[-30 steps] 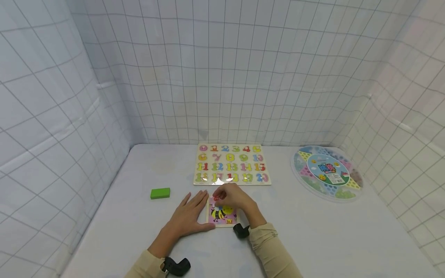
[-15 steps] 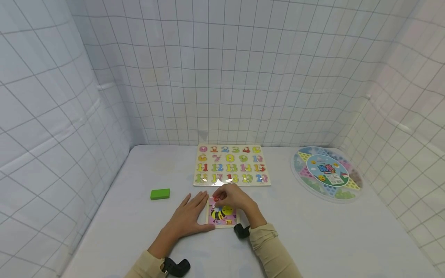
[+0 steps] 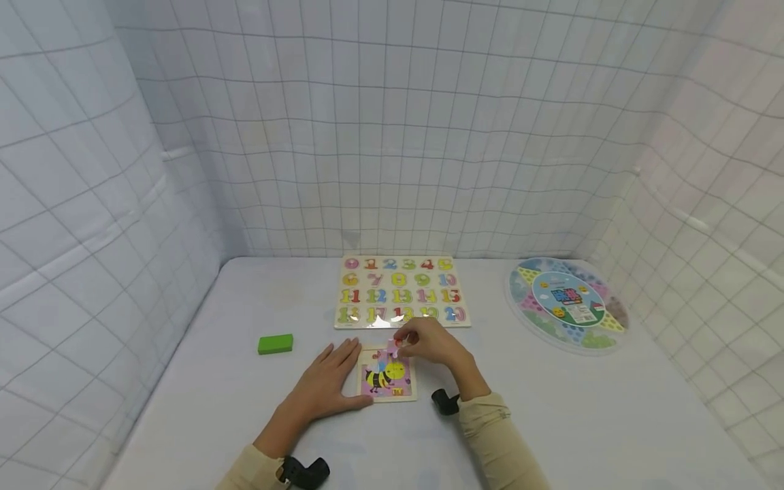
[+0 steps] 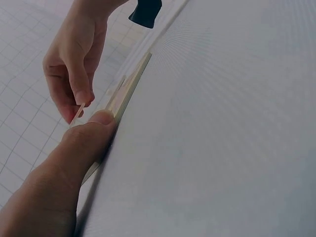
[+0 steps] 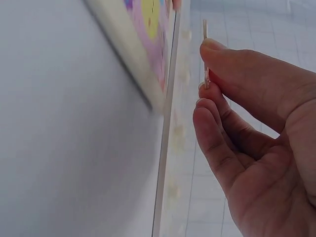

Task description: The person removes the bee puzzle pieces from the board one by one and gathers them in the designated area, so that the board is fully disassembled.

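Observation:
A small square bee jigsaw puzzle (image 3: 414, 391) in a pale wooden frame lies in front of me. My left hand (image 3: 327, 380) rests along its left side, fingers spread straight. In the left wrist view, the left thumb (image 4: 94, 131) presses on the frame's edge. Just past the puzzle's far right corner, my right hand (image 3: 431, 342) pinches a thin pink puzzle piece (image 3: 393, 348) between thumb and fingers. The right wrist view shows this piece (image 5: 205, 30) edge-on, held upright and apart from the frame. The other fingers of that hand are loosely curled.
Behind the puzzle lies a number board (image 3: 401, 289) with colourful numerals, close beyond my right hand. A green block (image 3: 275, 344) sits to the left. A round, star-patterned game board (image 3: 566, 306) lies at the back right. Grid-patterned cloth walls (image 3: 392, 136) enclose the table.
My right hand has moved right, from the puzzle's upper left part to its far right corner, and a pink piece now shows in its fingers. The left hand stays; the head view shifts slightly.

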Available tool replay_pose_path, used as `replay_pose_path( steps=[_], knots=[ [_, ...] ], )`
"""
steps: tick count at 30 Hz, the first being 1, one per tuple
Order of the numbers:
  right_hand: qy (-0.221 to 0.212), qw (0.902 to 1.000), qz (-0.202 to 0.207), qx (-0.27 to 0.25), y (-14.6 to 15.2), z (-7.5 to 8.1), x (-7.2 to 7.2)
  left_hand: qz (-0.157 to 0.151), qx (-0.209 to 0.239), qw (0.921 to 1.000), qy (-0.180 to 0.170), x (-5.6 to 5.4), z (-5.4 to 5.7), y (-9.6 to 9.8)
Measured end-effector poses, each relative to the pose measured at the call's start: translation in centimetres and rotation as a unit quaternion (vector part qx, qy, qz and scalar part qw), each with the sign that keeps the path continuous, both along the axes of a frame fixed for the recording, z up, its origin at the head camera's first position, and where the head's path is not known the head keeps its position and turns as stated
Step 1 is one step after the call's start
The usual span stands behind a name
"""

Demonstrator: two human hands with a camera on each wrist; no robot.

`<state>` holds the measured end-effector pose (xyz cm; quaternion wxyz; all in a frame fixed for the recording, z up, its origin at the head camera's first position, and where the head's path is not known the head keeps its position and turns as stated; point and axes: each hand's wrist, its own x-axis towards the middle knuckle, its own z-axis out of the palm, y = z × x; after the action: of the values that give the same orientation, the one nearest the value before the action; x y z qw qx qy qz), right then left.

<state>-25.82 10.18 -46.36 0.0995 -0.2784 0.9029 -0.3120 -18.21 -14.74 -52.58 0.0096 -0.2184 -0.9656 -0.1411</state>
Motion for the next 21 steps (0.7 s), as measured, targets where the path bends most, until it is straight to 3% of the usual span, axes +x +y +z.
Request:
replay_pose_path(
  steps=[7, 12, 21],
  knots=[
    [-0.002, 0.9995, -0.032, -0.006, 2.9, 0.4, 0.0, 0.004, -0.007, 1.0, 0.003, 0.0, -0.1, 0.1],
    [-0.013, 0.998, -0.06, -0.017, 4.2, -0.2, -0.1, 0.003, -0.002, 1.0, 0.005, 0.0, -0.1, 0.0],
    [-0.051, 0.9963, -0.064, -0.027, 5.0, -1.4, -0.4, 0.003, 0.001, 1.0, 0.008, 0.0, -0.1, 0.0]
  ],
)
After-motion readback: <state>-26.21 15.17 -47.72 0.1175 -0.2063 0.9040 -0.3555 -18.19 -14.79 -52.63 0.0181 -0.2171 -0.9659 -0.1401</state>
